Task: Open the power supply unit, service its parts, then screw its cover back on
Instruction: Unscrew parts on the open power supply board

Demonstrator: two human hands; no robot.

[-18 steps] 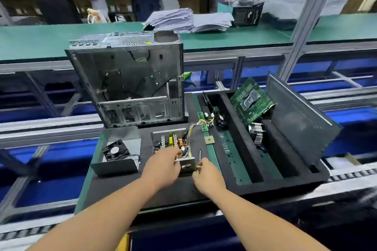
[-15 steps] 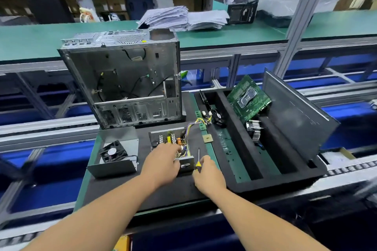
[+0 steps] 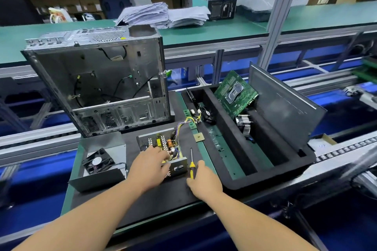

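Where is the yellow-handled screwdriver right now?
In the head view, the screwdriver lies low and centre on the black mat, just right of the open power supply, with the right hand on its handle.

My left hand and right hand are bare, with no gloves, rings or watch on them. Back from each wrist my forearms are uncovered too, with no sleeve showing as far as the lower edge of view. My fingernails are too small to make out.
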